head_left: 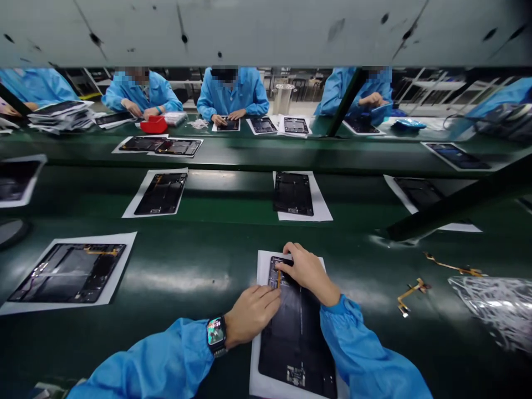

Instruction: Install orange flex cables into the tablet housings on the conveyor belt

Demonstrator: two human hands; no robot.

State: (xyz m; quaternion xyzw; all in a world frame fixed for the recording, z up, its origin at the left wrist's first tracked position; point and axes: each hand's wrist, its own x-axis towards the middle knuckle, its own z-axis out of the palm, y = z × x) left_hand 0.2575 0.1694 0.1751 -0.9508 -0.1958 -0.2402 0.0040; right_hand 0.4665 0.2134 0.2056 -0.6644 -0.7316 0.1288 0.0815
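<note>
A thin black tablet housing, its inner side up, lies on a white paper sheet in front of me. An orange flex cable runs along its upper left part. My left hand, with a smartwatch on the wrist, reaches in from the left. Its fingers are together, their tips at the cable's lower end; the thumb is hidden. My right hand is bent over the housing's top, thumb tip at the cable's upper end and index finger curled near the top edge.
Two loose flex cables and a clear bag of white strips lie to the right. Another housing rests on paper at left. More housings lie across the green bench. A slanted post stands right; co-workers sit opposite.
</note>
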